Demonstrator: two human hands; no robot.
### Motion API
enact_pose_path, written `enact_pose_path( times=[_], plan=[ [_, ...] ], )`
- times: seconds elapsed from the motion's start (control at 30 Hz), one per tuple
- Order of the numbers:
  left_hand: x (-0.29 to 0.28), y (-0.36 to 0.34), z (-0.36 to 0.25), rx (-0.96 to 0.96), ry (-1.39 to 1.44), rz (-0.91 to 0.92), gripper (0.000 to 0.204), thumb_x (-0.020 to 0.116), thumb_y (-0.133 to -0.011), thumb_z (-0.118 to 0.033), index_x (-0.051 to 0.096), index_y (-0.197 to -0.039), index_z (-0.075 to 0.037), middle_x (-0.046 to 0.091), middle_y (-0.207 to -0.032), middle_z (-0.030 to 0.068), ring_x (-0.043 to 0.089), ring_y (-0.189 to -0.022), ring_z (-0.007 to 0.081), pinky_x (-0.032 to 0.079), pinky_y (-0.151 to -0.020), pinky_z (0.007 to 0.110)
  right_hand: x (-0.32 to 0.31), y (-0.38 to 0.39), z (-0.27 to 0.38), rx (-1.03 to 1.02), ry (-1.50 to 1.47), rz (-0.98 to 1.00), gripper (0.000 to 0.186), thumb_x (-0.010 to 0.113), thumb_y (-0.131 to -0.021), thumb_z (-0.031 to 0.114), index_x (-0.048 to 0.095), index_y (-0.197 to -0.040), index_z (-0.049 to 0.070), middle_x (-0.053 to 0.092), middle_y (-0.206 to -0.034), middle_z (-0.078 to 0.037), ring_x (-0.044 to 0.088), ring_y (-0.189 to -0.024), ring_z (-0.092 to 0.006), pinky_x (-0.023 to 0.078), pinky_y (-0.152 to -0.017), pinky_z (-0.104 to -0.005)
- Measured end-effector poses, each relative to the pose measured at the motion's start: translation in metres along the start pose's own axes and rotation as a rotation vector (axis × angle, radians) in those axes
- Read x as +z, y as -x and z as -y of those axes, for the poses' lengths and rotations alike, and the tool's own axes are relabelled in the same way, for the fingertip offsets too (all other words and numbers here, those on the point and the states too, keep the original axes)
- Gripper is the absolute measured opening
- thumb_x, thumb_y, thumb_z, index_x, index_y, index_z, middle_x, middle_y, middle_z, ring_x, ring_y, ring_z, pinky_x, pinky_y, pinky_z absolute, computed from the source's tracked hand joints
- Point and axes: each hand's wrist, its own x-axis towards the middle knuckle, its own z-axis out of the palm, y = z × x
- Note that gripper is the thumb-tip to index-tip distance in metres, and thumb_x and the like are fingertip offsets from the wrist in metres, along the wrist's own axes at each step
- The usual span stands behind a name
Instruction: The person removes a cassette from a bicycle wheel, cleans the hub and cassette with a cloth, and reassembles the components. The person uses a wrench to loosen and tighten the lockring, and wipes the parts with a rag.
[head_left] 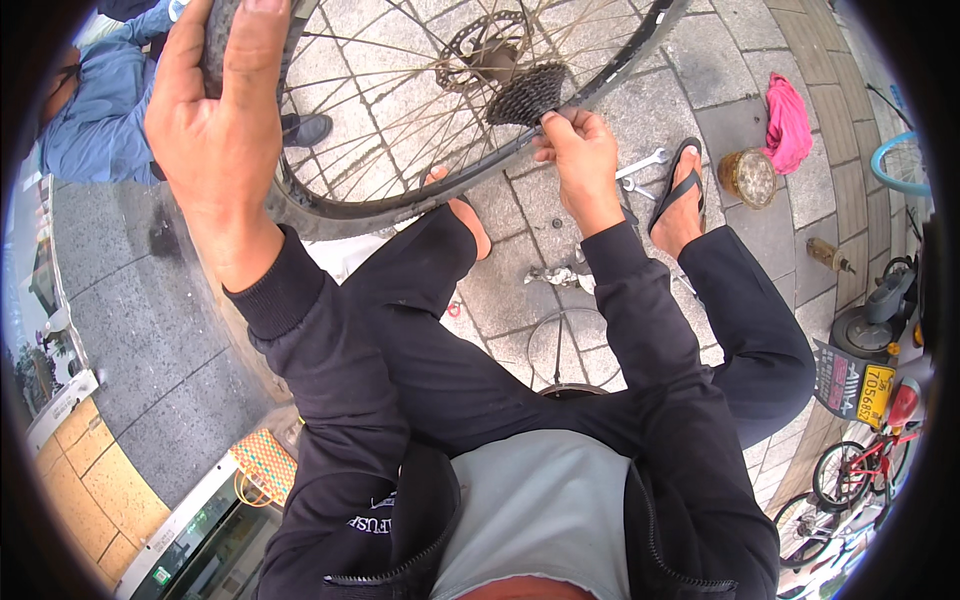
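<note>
**Firm left, light right**

The wheel (494, 62) tilts above the paving (518, 232), hands well apart. The left hand (215, 150) clasps its tyre (335, 218); a firm hold helps. The right hand (585, 155) bunches beside the cassette (528, 95), its pinch unclear; light contact seems safest.

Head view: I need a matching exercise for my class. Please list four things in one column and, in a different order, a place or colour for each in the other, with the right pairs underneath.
Things
1. Sprocket stack
2. Cloth
3. Wrenches
4. Woven bag

Places and colours
A. On the paving, beside the black flip-flop
B. Chequered, toward the lower left
C. At the middle of the wheel, by the right hand
D. Pink, beside a round container

Right pairs: 1-C, 2-D, 3-A, 4-B
</note>
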Motion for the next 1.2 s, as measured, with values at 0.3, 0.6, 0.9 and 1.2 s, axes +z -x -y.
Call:
enact_pose_path(
  times=[0.3,0.6,0.9,1.2],
  plan=[
    [0.002,-0.001,-0.003,0.016,0.020,0.007,0.057,0.079,-0.098,-0.040,0.071,-0.139,0.000,0.076,-0.124,0.0114,0.071,-0.114,0.0166,0.051,-0.102,0.027,0.003,0.001,-0.005,-0.759,0.685,-0.055,0.027,0.076,-0.087,0.005,0.063,-0.110,0.000,0.066,-0.099,-0.008,0.066,-0.084,-0.0191,0.056,-0.076,-0.0359],
    [0.003,-0.003,-0.001,-0.029,0.121,0.013,0.051,0.078,-0.100,-0.032,0.070,-0.138,0.001,0.076,-0.124,0.0102,0.069,-0.113,0.0144,0.051,-0.100,0.026,0.004,0.007,0.003,-0.103,0.087,0.012,0.028,0.073,-0.095,0.007,0.060,-0.116,-0.006,0.068,-0.103,-0.013,0.070,-0.086,-0.0214,0.060,-0.076,-0.0369],
    [-0.002,-0.005,-0.015,0.031,-0.014,0.071,0.057,0.082,-0.096,-0.037,0.069,-0.137,0.001,0.076,-0.119,0.0164,0.072,-0.105,0.0214,0.056,-0.095,0.035,0.009,0.002,-0.005,-0.042,-0.034,-0.084,0.032,0.076,-0.092,0.012,0.060,-0.111,-0.008,0.067,-0.096,-0.010,0.066,-0.078,-0.0170,0.056,-0.072,-0.0323],
    [-0.011,-0.011,-0.024,0.115,-0.205,0.063,0.053,0.081,-0.092,-0.037,0.071,-0.130,-0.002,0.076,-0.108,0.0178,0.075,-0.095,0.0317,0.056,-0.085,0.037,-0.003,0.007,-0.001,-0.338,0.344,-0.047,0.045,0.071,-0.095,0.009,0.048,-0.132,0.000,0.059,-0.113,-0.008,0.060,-0.093,-0.0156,0.054,-0.082,-0.0300]
  ],
)
